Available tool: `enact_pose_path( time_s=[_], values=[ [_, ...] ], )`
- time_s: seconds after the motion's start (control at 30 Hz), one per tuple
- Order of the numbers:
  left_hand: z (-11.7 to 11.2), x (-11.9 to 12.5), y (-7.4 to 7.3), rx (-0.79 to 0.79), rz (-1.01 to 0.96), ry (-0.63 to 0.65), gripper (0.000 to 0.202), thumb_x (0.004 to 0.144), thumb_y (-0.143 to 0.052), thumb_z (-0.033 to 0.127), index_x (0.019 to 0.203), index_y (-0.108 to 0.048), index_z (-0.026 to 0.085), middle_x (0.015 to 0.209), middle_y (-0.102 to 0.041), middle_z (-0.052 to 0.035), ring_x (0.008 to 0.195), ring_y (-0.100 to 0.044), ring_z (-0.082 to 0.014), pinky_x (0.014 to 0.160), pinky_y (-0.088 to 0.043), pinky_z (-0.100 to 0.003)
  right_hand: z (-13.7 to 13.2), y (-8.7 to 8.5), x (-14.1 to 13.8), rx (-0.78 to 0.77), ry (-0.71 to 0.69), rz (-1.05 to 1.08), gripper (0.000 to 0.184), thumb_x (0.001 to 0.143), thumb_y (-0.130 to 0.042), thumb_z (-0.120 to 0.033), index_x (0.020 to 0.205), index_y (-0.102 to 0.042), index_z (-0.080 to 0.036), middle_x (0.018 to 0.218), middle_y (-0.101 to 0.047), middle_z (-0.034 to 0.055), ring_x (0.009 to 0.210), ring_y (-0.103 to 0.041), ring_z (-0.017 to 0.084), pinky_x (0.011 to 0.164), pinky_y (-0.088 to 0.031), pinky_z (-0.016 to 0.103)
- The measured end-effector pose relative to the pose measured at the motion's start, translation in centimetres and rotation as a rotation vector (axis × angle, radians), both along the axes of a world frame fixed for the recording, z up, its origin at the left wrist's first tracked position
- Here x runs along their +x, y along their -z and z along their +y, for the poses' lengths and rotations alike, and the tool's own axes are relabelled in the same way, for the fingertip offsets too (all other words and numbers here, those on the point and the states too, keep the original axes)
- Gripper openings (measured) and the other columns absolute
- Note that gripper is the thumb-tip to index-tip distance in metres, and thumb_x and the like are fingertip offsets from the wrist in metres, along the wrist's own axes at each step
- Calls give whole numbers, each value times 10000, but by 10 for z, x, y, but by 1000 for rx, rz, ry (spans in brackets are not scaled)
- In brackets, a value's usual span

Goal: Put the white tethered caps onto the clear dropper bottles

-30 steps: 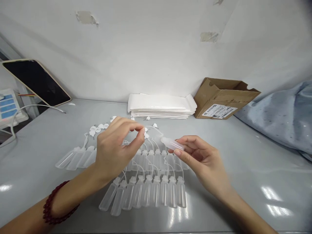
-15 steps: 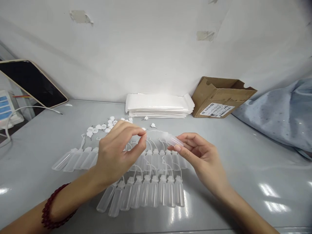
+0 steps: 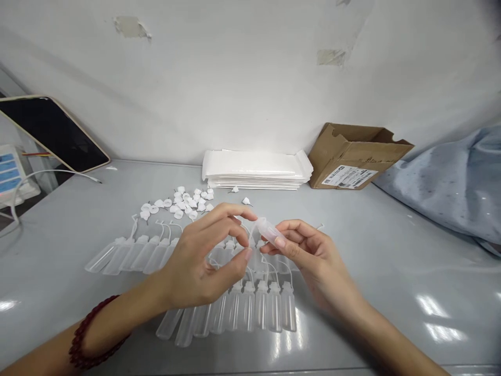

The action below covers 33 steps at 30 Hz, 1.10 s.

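Note:
My right hand (image 3: 309,256) pinches a small translucent squeeze bottle (image 3: 266,228) and holds it tilted above the table. My left hand (image 3: 203,256) is right beside it, thumb and fingers curled close to the bottle's tip and its thin white cap tether; what it grips there is too small to make out. Below both hands several similar capped bottles (image 3: 250,308) lie side by side in rows on the grey table (image 3: 391,271). A scatter of small white caps (image 3: 180,201) lies behind them.
A stack of white plastic bags (image 3: 256,169) and an open cardboard box (image 3: 354,156) rest against the back wall. A dark tablet (image 3: 50,133) leans at the far left beside a white cable (image 3: 50,175). Blue-grey cloth (image 3: 450,183) lies at the right.
My left hand has dropped and moved right, closing in on the bottle's tip. My right hand drew slightly nearer and tilted the bottle more upright. The caps behind my left hand are now uncovered.

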<state>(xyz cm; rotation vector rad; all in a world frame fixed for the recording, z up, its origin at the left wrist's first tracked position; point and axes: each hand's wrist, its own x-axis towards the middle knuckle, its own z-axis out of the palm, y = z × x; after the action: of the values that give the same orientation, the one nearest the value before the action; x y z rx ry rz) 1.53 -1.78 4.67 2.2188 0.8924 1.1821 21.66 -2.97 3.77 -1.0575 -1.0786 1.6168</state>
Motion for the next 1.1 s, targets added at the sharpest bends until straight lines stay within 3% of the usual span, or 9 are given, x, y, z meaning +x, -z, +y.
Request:
enact_pose_path(
  time_s=[0.17, 0.3, 0.47, 0.63, 0.87, 1.1],
  values=[
    [3, -2, 1, -169, -154, 58, 256, 927, -456, 172, 1036, -682, 226, 1068, -629, -52, 1009, -586, -204, 836, -493, -345, 0, -2, 0, -27, -38, 2, 155, 820, -699, -324, 878, -640, -193, 836, -728, 18, 825, -698, 153, 784, -487, 270],
    [2, -3, 2, -255, -228, 120, 279, 950, -436, 249, 1064, -690, 239, 1089, -646, -59, 1098, -562, -238, 880, -509, -389, -3, -4, -1, -62, -154, 12, 199, 824, -694, -302, 962, -591, -202, 877, -720, 23, 799, -708, 154, 694, -488, 251],
    [-8, 4, 6, -70, -92, 75, 269, 872, -555, 136, 1120, -645, 185, 1174, -652, -63, 1097, -609, -206, 957, -511, -342, -9, -4, -3, -59, -196, 56, 373, 811, -703, -240, 1118, -492, -240, 845, -711, -5, 724, -705, 140, 658, -491, 253],
    [-16, 15, 11, 140, -52, 101, 347, 823, -560, 9, 1161, -584, 82, 1280, -588, -159, 1170, -583, -203, 979, -514, -296, -9, -3, -3, 22, -146, 2, 348, 831, -676, -263, 1151, -545, -222, 838, -718, 18, 692, -673, 125, 629, -481, 245],
    [-13, 17, 15, 252, 32, 77, 416, 803, -657, 51, 1196, -523, 37, 1207, -595, -172, 1143, -566, -201, 948, -529, -311, -10, -4, -4, 30, -107, -22, 278, 801, -696, -259, 1062, -610, -210, 782, -704, 11, 722, -671, 152, 672, -532, 284],
    [-10, 18, 20, 330, 88, 53, 440, 818, -672, 66, 1217, -492, 25, 1161, -577, -172, 1101, -553, -208, 906, -530, -343, -13, -5, -4, 88, -88, -125, 275, 787, -705, -269, 1044, -633, -205, 723, -664, -4, 641, -604, 130, 666, -503, 286]
  ],
)
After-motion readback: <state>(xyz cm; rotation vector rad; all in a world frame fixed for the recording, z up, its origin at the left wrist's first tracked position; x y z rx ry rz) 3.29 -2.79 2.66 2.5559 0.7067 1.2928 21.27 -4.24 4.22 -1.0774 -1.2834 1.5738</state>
